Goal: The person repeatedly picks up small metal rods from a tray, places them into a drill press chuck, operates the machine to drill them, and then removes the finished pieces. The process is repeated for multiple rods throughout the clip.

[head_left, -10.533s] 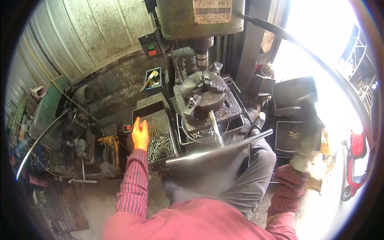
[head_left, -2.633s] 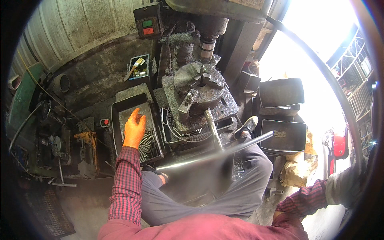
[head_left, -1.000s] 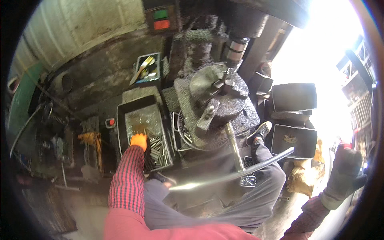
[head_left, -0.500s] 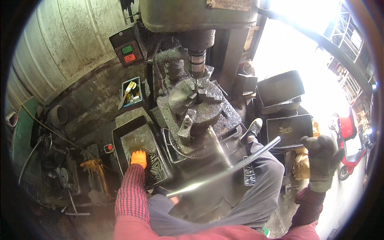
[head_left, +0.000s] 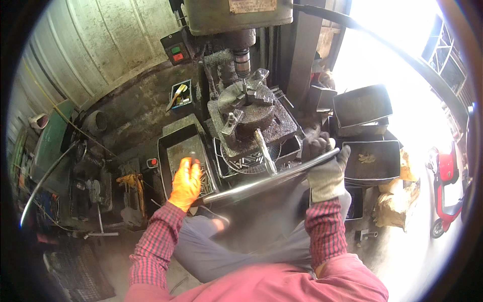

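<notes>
My left hand (head_left: 186,182), in an orange glove, pinches a short dark metal rod (head_left: 192,155) upright above the near end of a metal tray (head_left: 163,166). More rods lie in that tray, partly hidden by the glove. A long shiny lever bar (head_left: 266,185) slants across in front of the drill press, blurred. My right hand (head_left: 326,173), in a grey glove with dark fingertips, is at the bar's right end. Its thumb and fingers stand apart, and the bar crosses over the palm uncovered. The press's chuck (head_left: 242,63) hangs above a round clamping fixture (head_left: 246,103).
A switch box (head_left: 174,48) with green and red buttons is on the left wall. Below it sits a small bin (head_left: 180,95) with a brush. Dark trays (head_left: 363,105) are stacked at right, beside a paper sack (head_left: 397,204). A red scooter (head_left: 447,186) stands farther right.
My left hand has risen out of the tray with a rod. My right hand has come left and inward to the lever bar. The view has shifted.
</notes>
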